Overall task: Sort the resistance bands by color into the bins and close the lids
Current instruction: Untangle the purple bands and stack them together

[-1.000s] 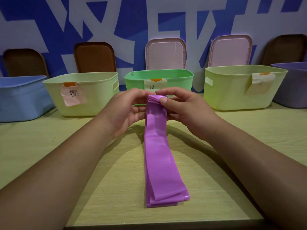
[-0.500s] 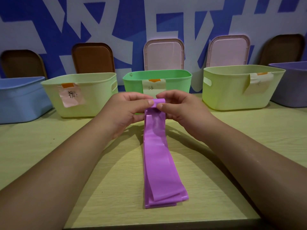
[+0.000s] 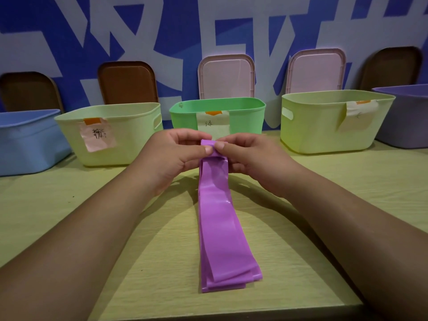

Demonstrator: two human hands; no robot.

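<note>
Item: purple resistance band (image 3: 218,230), folded, lay on table (image 3: 58,205); far end pinched by left hand (image 3: 171,156) and right hand (image 3: 251,158). Fold tip hidden under thumbs; bin (image 3: 217,112) labels illegible.

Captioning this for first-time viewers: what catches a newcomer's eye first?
The purple resistance band lies stretched along the table's middle, its far end pinched by the left hand and right hand. Behind it, a row of open bins, the green bin dead centre, with lids leaning on the wall.
</note>
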